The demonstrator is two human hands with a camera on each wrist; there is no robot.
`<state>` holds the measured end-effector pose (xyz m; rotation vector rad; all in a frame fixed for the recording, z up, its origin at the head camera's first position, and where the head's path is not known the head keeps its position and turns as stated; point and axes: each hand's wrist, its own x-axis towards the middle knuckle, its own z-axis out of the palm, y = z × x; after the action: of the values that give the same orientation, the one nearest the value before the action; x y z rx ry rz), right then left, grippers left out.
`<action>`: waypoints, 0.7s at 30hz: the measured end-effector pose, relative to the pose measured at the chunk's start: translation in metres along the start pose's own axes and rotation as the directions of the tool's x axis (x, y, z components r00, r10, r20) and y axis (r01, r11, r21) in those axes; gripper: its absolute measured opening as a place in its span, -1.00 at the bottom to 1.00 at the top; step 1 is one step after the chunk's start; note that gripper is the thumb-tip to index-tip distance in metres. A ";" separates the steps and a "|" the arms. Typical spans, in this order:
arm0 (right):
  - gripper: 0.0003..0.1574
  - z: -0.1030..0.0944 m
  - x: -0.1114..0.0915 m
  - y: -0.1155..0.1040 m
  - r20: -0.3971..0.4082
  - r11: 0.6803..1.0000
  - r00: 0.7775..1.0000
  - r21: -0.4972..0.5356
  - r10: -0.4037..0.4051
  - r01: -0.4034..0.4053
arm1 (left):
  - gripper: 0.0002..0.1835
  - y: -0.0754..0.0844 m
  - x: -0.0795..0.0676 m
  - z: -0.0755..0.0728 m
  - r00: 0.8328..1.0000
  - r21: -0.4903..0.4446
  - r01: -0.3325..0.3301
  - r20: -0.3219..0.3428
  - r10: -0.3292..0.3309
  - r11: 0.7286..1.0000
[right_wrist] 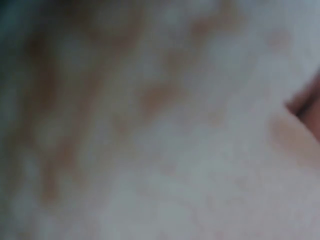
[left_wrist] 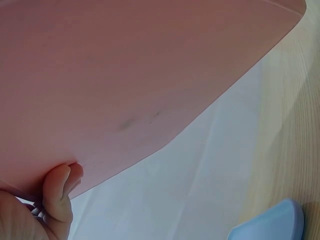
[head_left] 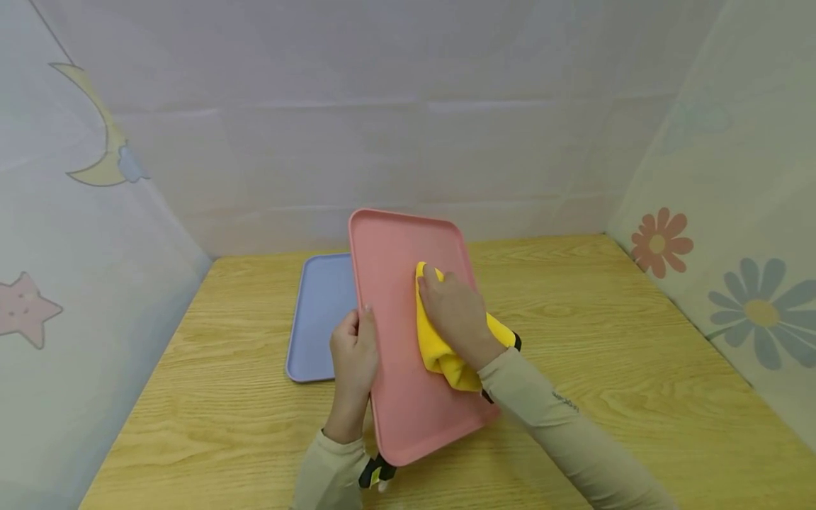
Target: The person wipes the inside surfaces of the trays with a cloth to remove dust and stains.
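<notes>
A pink rectangular tray (head_left: 395, 262) is held up at a tilt above the table, its inner face towards me. My left hand (head_left: 354, 350) grips its left edge, the thumb on the front face and the fingers curled behind. Against the right half of that face, my right hand (head_left: 455, 312) holds a bunched yellow cloth (head_left: 436, 358) with dark edging. The left wrist view shows the tray's underside with faint dark smudges (left_wrist: 127, 124) and the left fingers (left_wrist: 59, 195) at its edge. A blurred pale surface fills most of the right wrist view.
A blue tray (head_left: 319, 319) lies on the wooden table (head_left: 223, 397) behind the pink one, which partly covers it. Pale sheeting (head_left: 408, 149) stands along the back and both sides, with a moon, star and flowers printed on the side sheets.
</notes>
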<state>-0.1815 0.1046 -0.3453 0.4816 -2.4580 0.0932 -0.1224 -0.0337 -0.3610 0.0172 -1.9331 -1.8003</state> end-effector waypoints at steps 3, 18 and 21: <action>-0.82 0.004 0.001 0.009 0.028 0.999 0.999 -0.034 0.037 -0.036 | -0.60 0.000 0.000 0.000 1.000 0.011 -0.004 -0.005 0.004 1.000; -0.75 0.024 -0.005 0.050 0.212 0.981 0.958 -0.049 0.194 -0.188 | -0.62 0.004 -0.001 -0.003 0.999 0.068 -0.048 0.012 0.047 0.997; -0.75 0.024 -0.004 0.050 0.212 0.982 0.959 -0.041 0.189 -0.184 | -0.62 0.004 -0.001 -0.003 0.998 0.072 -0.061 0.016 0.060 0.996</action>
<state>-0.2101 0.1486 -0.3642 0.2604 -2.7103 0.0974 -0.1190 -0.0359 -0.3578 -0.0289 -1.9859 -1.6955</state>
